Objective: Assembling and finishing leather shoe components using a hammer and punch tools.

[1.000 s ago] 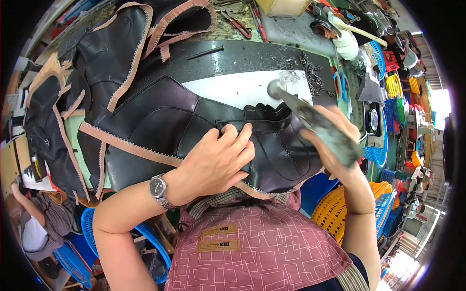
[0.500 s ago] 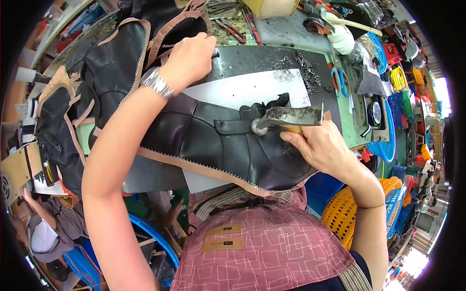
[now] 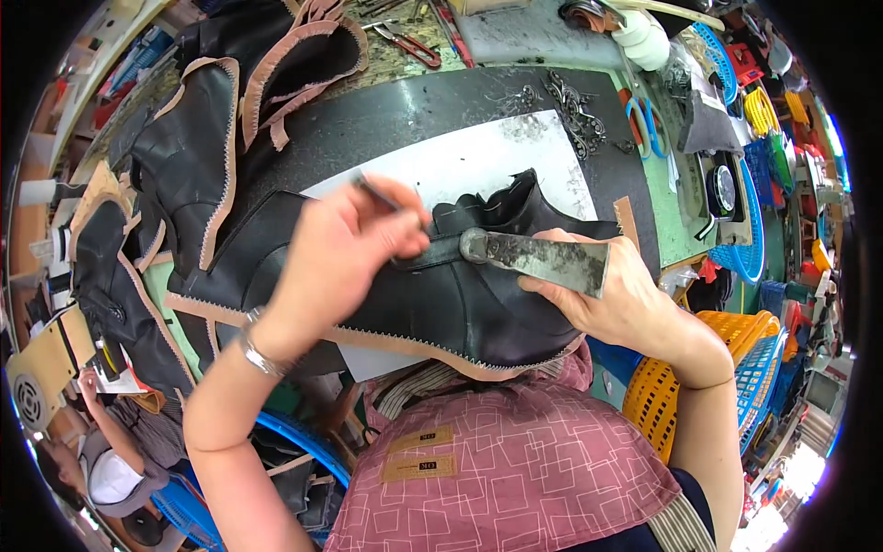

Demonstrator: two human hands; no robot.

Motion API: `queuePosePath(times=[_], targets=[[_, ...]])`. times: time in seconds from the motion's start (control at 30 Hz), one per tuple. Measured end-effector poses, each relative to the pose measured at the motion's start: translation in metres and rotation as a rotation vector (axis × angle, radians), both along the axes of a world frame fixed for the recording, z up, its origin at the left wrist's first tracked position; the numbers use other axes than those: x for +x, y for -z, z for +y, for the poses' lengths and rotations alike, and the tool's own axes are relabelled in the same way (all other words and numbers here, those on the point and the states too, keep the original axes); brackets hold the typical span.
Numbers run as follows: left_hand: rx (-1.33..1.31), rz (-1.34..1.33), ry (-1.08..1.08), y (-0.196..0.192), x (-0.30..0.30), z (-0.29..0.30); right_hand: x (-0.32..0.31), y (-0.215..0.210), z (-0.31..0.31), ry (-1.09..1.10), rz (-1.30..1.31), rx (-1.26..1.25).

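A black leather boot upper (image 3: pixel 405 308), its lower edge trimmed with zigzag-cut tan lining, lies across a dark work board (image 3: pixel 368 129). My right hand (image 3: pixel 612 299) is closed round a hammer (image 3: pixel 543 258); its round face is at a strap on the upper. Over the upper's middle is my left hand (image 3: pixel 345 239), somewhat blurred. Its fingers are closed on a thin dark rod-shaped tool (image 3: pixel 375 193), whose tip I cannot make out. Beneath the upper, a white sheet (image 3: pixel 460 166) sticks out on both sides.
More black boot uppers (image 3: pixel 189 156) are heaped at the left. Small metal buckles (image 3: pixel 579 120) lie beyond the sheet, with blue-handled scissors (image 3: pixel 651 129) to their right. Red-handled pliers (image 3: pixel 409 46) rest at the back. An orange basket (image 3: pixel 658 396) stands low at right. Another person (image 3: pixel 115 451) sits lower left.
My left hand has come down from the far uppers to above the near one, holding the dark tool. The near upper has shifted a little left. The hammer stays over the strap.
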State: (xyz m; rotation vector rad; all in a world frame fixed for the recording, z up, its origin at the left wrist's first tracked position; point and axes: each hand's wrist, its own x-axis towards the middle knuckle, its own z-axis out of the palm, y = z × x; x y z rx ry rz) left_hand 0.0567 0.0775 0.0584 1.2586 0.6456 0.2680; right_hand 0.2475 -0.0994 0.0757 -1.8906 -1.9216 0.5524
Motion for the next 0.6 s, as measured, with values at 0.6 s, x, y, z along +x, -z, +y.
queuePosePath(times=[0.6], targets=[[0.76,0.119,-0.124,0.042,-0.003,-0.034,0.011,-0.043,0.009,-0.145,-0.284,0.126]])
